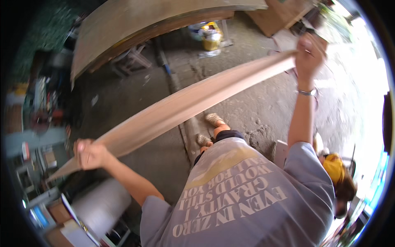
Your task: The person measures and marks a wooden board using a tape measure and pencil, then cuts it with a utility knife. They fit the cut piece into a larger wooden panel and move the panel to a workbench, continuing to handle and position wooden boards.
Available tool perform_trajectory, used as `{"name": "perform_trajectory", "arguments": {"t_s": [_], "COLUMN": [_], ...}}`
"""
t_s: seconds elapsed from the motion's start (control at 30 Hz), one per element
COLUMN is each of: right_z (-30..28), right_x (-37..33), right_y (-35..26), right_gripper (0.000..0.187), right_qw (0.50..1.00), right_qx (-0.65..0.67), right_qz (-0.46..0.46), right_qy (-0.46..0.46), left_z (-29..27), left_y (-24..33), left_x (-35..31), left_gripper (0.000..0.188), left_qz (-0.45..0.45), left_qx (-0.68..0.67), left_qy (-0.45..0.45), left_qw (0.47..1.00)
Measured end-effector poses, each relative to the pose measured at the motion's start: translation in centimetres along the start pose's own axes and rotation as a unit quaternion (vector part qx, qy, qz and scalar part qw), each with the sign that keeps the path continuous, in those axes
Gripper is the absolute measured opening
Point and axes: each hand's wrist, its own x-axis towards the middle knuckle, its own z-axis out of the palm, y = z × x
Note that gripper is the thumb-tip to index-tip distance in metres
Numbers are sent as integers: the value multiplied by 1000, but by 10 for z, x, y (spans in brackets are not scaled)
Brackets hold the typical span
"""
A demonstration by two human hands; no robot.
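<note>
A long, thin wooden board (185,105), light brown and slightly blurred, stretches diagonally in front of me above the floor. My left hand (89,154) is closed around it near its lower left end, and a pointed tip sticks out past the fist. At the upper right, my right hand (309,59) grips the other end, with a wristwatch (307,92) on that arm. Both arms are spread wide, and the right one reaches farther out. The board's right end is partly hidden by my fingers.
A large wooden tabletop (164,12) spans the far side, with a yellow bucket (211,40) beneath its right part. A brown box (275,16) stands at the far right. Cluttered shelves (37,140) and a grey cylinder (101,203) line my left. The concrete floor (255,107) has a groove.
</note>
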Motion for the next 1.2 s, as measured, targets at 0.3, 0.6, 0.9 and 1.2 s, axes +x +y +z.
{"name": "perform_trajectory", "arguments": {"t_s": [0.3, 0.6, 0.9, 1.2], "right_z": [19, 25, 9, -8], "right_x": [5, 6, 3, 4], "right_y": [-192, -201, -193, -164], "right_gripper": [58, 67, 69, 65], "right_qw": [986, 988, 984, 989], "right_qx": [115, 113, 111, 69], "right_qz": [-52, -89, -99, -46], "right_qy": [-113, -53, -94, -121], "left_z": [-34, -84, -135, -139], "left_y": [-2, 80, 106, 70], "left_x": [-26, -181, -301, -372], "left_gripper": [49, 33, 19, 19], "left_qz": [61, -113, -241, -337], "left_qx": [94, -50, -167, -235], "left_qy": [-35, -206, -477, -651], "left_qw": [993, 971, 828, 638]}}
